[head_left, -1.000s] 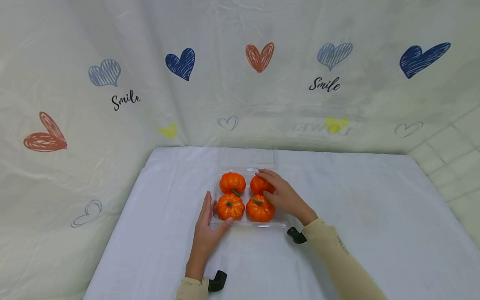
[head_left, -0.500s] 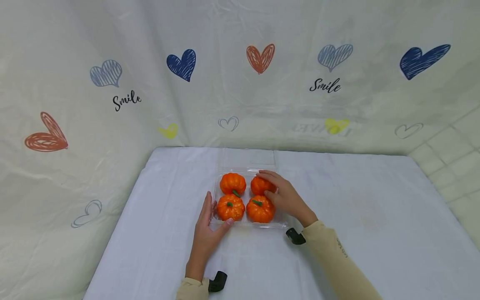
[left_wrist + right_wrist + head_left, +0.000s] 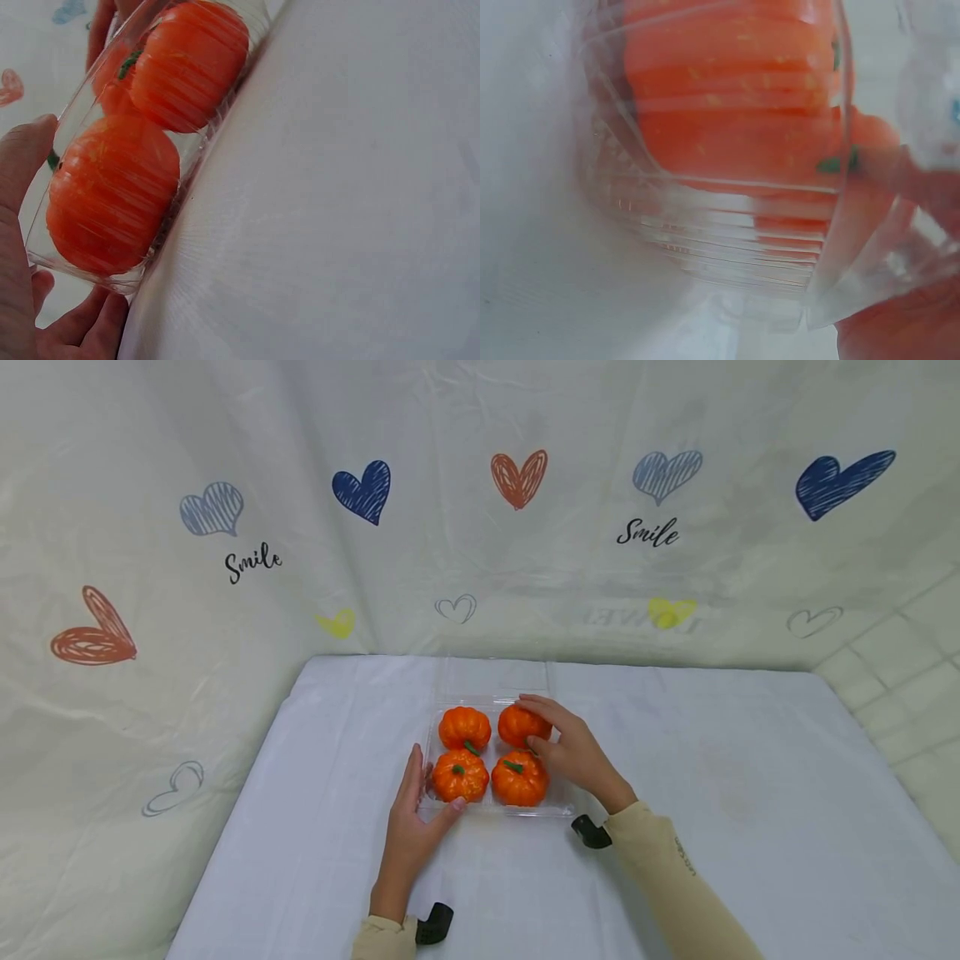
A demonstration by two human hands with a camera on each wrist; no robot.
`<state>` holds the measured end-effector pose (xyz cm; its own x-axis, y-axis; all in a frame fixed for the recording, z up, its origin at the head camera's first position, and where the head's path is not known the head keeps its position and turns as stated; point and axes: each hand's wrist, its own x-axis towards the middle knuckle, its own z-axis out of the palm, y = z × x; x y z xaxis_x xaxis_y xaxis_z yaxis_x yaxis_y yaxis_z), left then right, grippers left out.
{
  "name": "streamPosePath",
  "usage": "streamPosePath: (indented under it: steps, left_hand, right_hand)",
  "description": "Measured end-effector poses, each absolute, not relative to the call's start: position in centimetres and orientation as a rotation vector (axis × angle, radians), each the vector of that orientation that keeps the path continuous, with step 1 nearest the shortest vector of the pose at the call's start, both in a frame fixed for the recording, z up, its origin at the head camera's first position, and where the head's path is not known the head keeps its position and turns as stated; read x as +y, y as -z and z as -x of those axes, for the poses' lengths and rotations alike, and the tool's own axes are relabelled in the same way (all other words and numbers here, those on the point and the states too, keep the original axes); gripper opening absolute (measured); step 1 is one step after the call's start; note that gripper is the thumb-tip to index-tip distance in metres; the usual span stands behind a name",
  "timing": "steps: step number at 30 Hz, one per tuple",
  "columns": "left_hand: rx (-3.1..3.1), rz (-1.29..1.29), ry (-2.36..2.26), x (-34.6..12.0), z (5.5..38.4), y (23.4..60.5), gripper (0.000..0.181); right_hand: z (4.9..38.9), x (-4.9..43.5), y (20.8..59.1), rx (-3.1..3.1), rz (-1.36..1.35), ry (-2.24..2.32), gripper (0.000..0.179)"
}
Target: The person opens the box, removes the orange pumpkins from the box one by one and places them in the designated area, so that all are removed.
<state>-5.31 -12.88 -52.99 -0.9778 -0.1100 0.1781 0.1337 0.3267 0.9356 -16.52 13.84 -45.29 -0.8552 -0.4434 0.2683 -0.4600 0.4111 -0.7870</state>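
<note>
A clear plastic clamshell box (image 3: pixel 517 811) lies on the table in the head view, holding small orange pumpkins in two rows. My left hand (image 3: pixel 414 835) grips its front left corner, thumb at the front rim and fingers along the left side. Close by the thumb sits the front left pumpkin (image 3: pixel 461 775). At the back right, my right hand (image 3: pixel 573 752) holds a pumpkin (image 3: pixel 521 727) between thumb and fingers, partly covering it. The front right pumpkin (image 3: pixel 520 779) and back left pumpkin (image 3: pixel 464 727) rest in the box with green stems showing.
The box's transparent lid (image 3: pixel 495 677) lies folded back toward the wall sheet (image 3: pixel 570 568), which is printed with hearts. A white cloth (image 3: pixel 735 793) covers the table. Black wrist pieces (image 3: pixel 435 923) sit at both cuffs.
The back right pumpkin has shifted slightly left and away in the right hand, so more of it shows. The left hand and the box have stayed in place.
</note>
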Motion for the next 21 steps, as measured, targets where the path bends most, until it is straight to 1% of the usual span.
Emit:
streamPosePath:
  steps: [12, 21]
  left_hand:
    - [-2.384, 0.028, 1.681, -12.8, 5.3, 53.1, 0.101]
    - [-2.392, 0.020, 1.680, -12.9, 5.3, 53.2, 0.101]
  right_hand:
    - [16.3, 14.7, 44.7, -2.553, -0.782, -1.549, 0.060]
    - [16.2, 15.6, 44.6, -2.500, -0.648, -1.646, 0.057]
